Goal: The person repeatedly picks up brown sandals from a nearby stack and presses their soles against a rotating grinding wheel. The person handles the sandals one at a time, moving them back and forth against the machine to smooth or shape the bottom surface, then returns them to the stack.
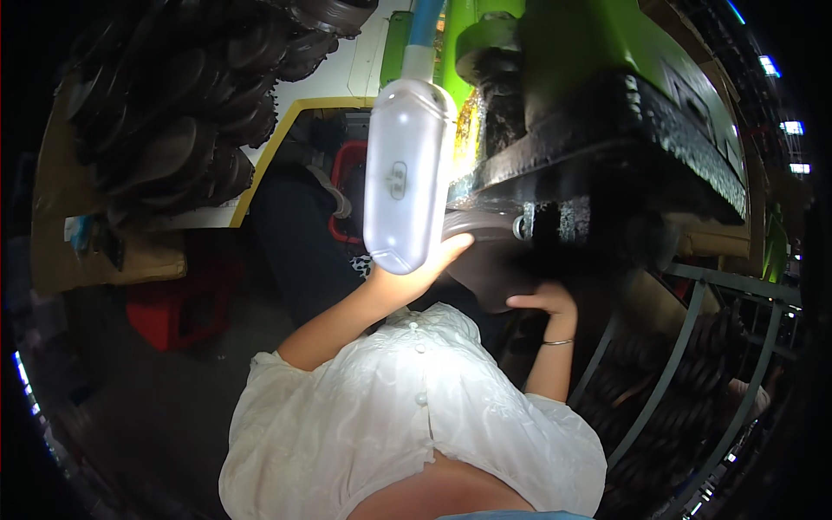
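Observation:
A dark brown shoe sole (492,279) is held between my two hands, close under the green machine's black working head (555,221). My left hand (433,264) grips the sole's left side, its thumb lying along the edge. A white lamp hides part of that hand. My right hand (552,301) holds the sole's right side, thumb pointing left on it; its other fingers are hidden underneath. A bracelet circles my right wrist. The sole's far edge is blurred and lies near the machine's round metal part; whether they touch I cannot tell.
The glowing white lamp (406,178) hangs in front of the green machine (598,43). Dark brown soles (186,104) are heaped on the table at left. A red stool (182,299) and red basket (347,165) stand lower. Right, a metal-barred rack (685,347) holds more soles.

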### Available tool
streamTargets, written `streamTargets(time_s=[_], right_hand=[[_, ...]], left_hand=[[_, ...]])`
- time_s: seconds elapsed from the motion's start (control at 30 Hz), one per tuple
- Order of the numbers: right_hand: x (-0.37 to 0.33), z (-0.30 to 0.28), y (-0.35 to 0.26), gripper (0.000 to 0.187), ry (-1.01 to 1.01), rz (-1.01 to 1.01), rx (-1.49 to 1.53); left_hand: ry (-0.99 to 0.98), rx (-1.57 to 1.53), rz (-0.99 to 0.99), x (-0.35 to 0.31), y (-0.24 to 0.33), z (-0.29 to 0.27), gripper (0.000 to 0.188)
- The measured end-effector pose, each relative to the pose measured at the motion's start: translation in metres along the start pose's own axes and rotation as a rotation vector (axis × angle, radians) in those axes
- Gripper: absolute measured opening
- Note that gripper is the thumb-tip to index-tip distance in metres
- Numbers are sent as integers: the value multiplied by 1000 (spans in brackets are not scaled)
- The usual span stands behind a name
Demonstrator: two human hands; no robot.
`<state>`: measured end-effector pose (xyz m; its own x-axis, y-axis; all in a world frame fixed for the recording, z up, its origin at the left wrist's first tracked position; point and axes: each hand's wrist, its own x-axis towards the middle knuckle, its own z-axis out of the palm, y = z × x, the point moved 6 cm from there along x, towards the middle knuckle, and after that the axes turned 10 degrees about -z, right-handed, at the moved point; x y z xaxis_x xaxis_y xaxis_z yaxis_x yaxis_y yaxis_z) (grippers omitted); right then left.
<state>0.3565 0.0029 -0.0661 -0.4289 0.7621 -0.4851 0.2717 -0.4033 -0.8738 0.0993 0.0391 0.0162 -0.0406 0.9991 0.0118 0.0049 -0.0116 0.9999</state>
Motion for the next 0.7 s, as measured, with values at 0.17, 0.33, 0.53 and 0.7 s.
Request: streamTargets(time_s=[0.17,0.33,0.53,0.7], right_hand=[[3,50,0,47,-104,-233,63],[-35,-7,12,44,30,-124,212],[-37,-64,-25,57,591,-557,401],[-36,-60,-60,55,722,-761,475]], left_hand=[[-102,44,-11,9,24,2,12],[-8,-101,-125,-5,-15,-8,18],[-83,-122,-246,-16,-26,-25,24],[-40,-194,-227,-29,-19,-34,16]])
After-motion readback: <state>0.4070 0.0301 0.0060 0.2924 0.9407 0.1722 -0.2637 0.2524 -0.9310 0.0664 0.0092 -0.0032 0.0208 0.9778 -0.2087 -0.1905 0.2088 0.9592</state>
